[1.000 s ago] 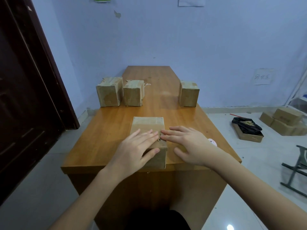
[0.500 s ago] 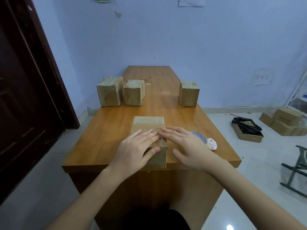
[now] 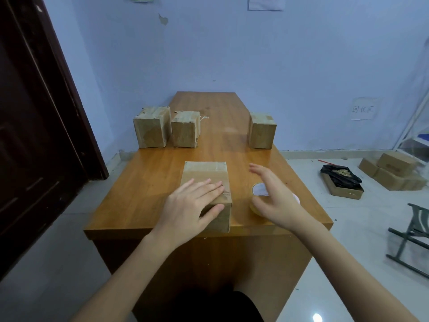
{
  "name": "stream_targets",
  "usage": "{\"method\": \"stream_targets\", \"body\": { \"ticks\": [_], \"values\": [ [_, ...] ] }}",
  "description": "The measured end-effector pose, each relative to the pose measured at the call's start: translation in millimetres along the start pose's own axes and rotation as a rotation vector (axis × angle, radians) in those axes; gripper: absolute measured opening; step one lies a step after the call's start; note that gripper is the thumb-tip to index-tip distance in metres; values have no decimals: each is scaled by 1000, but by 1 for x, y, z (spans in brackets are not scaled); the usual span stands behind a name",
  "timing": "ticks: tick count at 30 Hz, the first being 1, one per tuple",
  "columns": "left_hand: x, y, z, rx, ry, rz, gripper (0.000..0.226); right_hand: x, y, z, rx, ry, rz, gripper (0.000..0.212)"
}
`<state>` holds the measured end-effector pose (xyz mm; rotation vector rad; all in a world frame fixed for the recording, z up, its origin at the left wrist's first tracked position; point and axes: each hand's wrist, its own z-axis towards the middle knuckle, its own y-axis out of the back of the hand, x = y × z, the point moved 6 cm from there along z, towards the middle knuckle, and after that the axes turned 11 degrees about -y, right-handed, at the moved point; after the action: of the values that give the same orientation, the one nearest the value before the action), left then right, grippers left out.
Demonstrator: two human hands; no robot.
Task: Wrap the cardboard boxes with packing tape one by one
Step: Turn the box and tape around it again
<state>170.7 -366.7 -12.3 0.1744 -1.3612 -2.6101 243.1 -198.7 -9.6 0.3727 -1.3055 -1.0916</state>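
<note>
Head view, brown taped cardboard box (image 3: pixel 205 176), left hand (image 3: pixel 190 209) flat on top

The right hand (image 3: pixel 276 201) has lifted off the top of the near cardboard box (image 3: pixel 206 180) and swung toward the table's (image 3: pixel 144 182) right edge, fingers spread above the tape roll (image 3: pixel 257 196), which it had covered a second ago

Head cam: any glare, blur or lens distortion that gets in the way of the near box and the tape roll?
Head view: wide-angle bending bows the door frame; a glare spot sits on the floor tile, away from the work; the right hand is slightly motion-blurred and covers part of the tape roll; the left hand on the near box is sharp; lighting is soft and even.
</note>
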Motion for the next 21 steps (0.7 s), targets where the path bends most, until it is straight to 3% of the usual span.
{"method": "stream_targets", "body": {
  "ticks": [3, 6, 11, 14, 17, 21],
  "values": [
    [-2, 2, 2, -15, -11, 13, 42, -37, 9, 0, 45, -163, -329, 77],
    [-4, 4, 4, -33, 15, 25, 40, -62, 8, -4, 134, -272, -435, 100],
    [0, 5, 15, 48, 108, -35, 40, -69, 4, -4, 98, -295, -278, 94],
    [8, 1, 24, 77, 253, -167, 37, -67, 8, -6, 69, -303, -43, 93],
    [8, 2, 34, 61, 309, -260, 49, -56, 17, -13, 50, -243, 154, 93],
    [-3, -2, 50, 153, 331, -425, 64, -33, 35, -21, 59, -146, 327, 89]
  ]
}}
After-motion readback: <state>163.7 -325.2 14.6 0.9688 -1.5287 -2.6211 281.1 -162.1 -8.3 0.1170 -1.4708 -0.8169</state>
